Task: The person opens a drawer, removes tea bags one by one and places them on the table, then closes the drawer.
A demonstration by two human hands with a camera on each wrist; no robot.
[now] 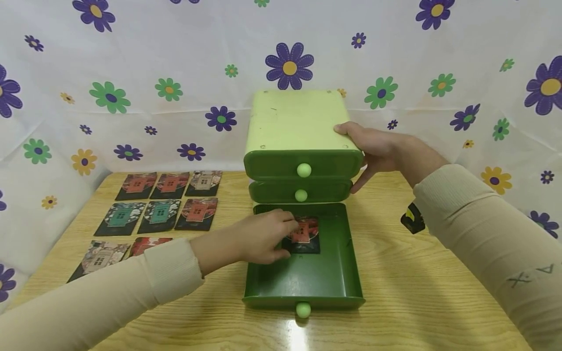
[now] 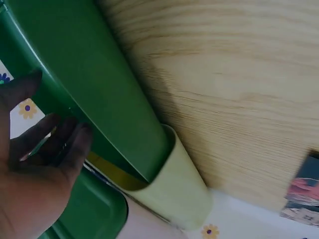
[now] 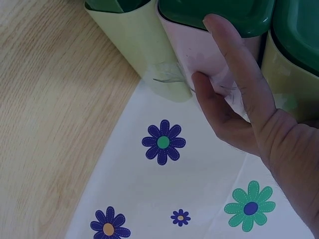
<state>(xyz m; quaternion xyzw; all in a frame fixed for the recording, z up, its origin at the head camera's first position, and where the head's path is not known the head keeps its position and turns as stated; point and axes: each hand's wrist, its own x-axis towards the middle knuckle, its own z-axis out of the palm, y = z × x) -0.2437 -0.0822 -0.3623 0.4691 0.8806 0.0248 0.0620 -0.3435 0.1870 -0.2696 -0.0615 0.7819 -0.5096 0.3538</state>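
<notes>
A mini chest of drawers with a pale yellow-green top [image 1: 298, 119] stands in the middle of the table, its bottom green drawer [image 1: 303, 275] pulled out. Inside that drawer, toward the back, lies a dark packet with a red label [image 1: 303, 234]. My left hand [image 1: 268, 236] reaches in over the packet's left part, thumb apart from the fingers; the left wrist view shows the fingers [image 2: 82, 144] loosely bent beside the drawer wall. My right hand [image 1: 373, 144] rests against the chest's right side, thumb on the top edge, fingers extended along the side of the pink middle section [image 3: 199, 55].
Several similar packets lie in rows on the left of the table, among them a green-label packet [image 1: 160, 216] and a beige-label packet [image 1: 100, 258] partly behind my left sleeve. The two upper drawers [image 1: 281, 165] are closed. A flowered cloth [image 1: 175, 73] hangs behind the table.
</notes>
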